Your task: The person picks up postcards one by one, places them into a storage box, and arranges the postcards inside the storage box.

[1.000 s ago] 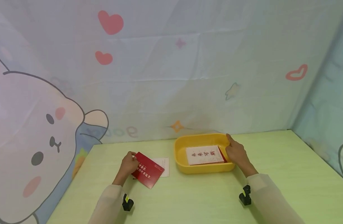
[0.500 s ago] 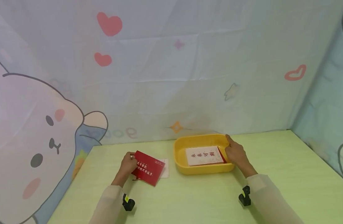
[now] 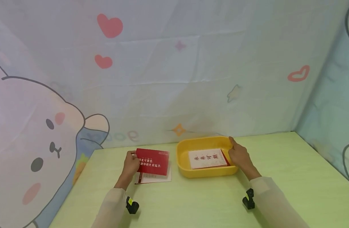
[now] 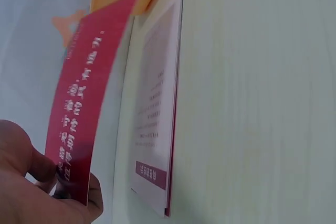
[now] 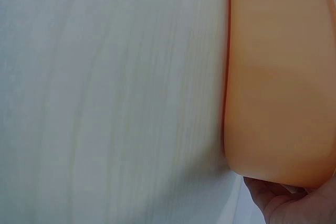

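Observation:
By its left edge, a red card (image 3: 153, 162) with white printed characters is pinched in my left hand (image 3: 130, 165), between thumb and fingers. In the left wrist view the red card (image 4: 86, 87) is raised above a white printed card (image 4: 153, 108), which lies on the table with a dark red layer under it. To the right stands a yellow tray (image 3: 183, 172) holding a white card (image 3: 207, 158) with red characters, a red one partly under it. My right hand (image 3: 240, 155) grips the tray's right end; the right wrist view shows fingers at the tray's (image 5: 278, 77) end wall.
The light green table (image 3: 202, 202) meets a printed cloth backdrop (image 3: 174, 79) just behind the tray. Another cloth (image 3: 333, 110) hangs along the right side. A black wrist camera (image 3: 132, 205) is strapped beneath each sleeve.
My left hand has turned the red card anticlockwise from a slant to nearly level, uncovering more of the white card below. My right hand and the tray stay put.

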`<state>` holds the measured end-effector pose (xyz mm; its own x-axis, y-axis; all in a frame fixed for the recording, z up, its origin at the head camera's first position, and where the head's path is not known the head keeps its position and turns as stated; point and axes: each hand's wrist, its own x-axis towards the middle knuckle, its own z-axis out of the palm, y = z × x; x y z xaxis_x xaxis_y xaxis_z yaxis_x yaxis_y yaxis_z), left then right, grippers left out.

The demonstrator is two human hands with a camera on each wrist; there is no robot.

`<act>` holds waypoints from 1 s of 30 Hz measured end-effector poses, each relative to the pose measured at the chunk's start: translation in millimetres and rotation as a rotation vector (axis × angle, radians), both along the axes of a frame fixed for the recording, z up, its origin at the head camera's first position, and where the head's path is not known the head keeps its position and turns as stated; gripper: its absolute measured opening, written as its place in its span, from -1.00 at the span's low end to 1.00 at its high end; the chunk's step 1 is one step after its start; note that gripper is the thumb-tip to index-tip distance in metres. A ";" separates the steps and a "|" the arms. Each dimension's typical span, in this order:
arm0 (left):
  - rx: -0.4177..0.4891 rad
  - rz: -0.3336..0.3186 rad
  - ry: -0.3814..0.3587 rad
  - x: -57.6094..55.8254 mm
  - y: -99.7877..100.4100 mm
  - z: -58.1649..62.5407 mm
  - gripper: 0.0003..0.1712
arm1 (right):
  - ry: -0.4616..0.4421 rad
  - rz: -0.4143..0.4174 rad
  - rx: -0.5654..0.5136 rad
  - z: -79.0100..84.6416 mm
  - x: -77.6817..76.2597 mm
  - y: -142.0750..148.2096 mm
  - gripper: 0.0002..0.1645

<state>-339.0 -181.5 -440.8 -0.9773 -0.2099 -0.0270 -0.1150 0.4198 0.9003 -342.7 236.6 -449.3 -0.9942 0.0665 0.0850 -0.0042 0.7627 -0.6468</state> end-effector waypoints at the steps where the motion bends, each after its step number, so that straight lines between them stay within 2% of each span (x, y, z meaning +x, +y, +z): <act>1: 0.017 0.009 0.004 -0.2 0.8 0.8 -0.50 | 0.001 0.000 0.003 -0.1 0.1 0.0 -0.25; 5: 0.085 0.042 0.013 -1.9 4.6 3.6 -0.50 | 0.005 0.000 0.006 0.0 0.4 -0.5 -0.25; 9: 0.135 0.037 -0.004 -2.4 10.7 6.5 -0.49 | 0.016 0.000 0.021 0.1 0.2 -0.1 -0.26; 13: 0.153 0.013 -0.019 -0.2 19.6 10.7 -0.49 | 0.013 0.000 0.027 0.2 0.1 0.0 -0.26; 21: 0.129 -0.034 0.006 -1.1 38.8 14.8 -0.49 | 0.000 -0.002 0.034 1.1 0.9 -1.2 -0.26; 30: 0.185 -0.104 0.021 -2.3 59.8 21.9 -0.51 | 0.022 -0.001 0.059 0.8 -0.2 -0.1 -0.25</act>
<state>-341.3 -121.7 -418.9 -0.9942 -0.1016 -0.0352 -0.0603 0.2557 0.9649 -342.9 236.5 -448.5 -0.9920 0.0613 0.1107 -0.0176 0.7993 -0.6006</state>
